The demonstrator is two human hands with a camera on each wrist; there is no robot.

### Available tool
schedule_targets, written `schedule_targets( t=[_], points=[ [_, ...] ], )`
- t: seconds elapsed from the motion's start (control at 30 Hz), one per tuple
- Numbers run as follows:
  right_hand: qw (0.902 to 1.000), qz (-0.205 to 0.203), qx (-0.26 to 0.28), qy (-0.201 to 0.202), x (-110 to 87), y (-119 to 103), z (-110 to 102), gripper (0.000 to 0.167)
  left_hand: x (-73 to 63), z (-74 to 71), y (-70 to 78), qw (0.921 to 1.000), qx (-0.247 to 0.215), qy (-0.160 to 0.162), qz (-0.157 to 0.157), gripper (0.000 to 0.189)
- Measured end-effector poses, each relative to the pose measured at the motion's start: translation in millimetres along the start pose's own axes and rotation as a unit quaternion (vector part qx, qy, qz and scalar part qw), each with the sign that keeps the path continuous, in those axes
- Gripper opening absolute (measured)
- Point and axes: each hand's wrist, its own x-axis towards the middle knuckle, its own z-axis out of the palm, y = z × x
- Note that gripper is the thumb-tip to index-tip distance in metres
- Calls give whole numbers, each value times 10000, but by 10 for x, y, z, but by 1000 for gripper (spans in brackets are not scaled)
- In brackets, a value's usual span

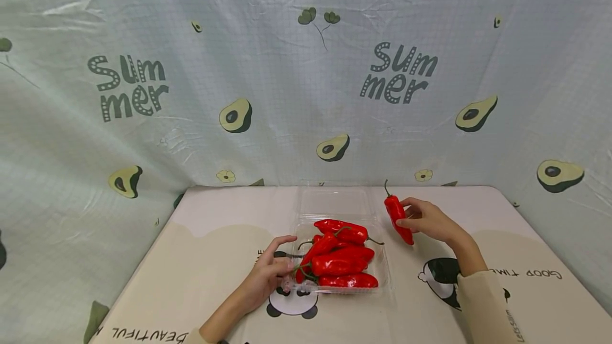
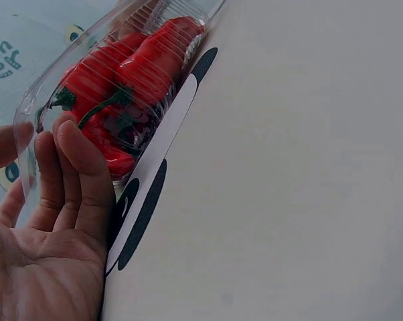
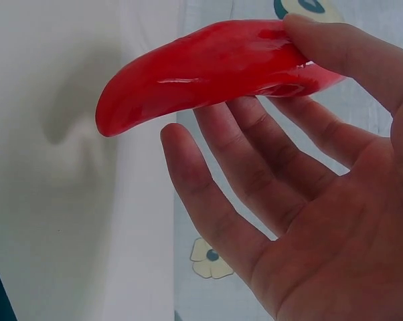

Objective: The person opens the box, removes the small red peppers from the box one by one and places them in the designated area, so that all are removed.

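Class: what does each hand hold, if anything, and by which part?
Right hand: a red pepper, pinched by its fleshy body. Left hand: at the left side of the clear container; whether it grips cannot be told.

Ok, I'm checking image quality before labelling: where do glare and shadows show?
Head: bright, with white glints on the red chili peppers; left wrist: dimmer, pale streaks on the clear plastic container; right wrist: also dim, a soft-edged shadow on the tabletop and a small highlight on the held chili pepper.

Backdrop (image 1: 287, 76) with "SUMMER" (image 1: 401, 73), tabletop (image 1: 220, 259) "BEAUTIFUL" (image 1: 149, 335), "GOOD TIME" (image 1: 530, 273)
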Motion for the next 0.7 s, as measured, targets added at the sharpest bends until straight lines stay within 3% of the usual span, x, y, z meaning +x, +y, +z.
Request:
schedule_targets(
  t=[0.7],
  points=[
    [9997, -54, 54, 210, -54, 56, -133, 52, 3, 4, -14, 9999, 32, 99, -31, 64]
  ],
)
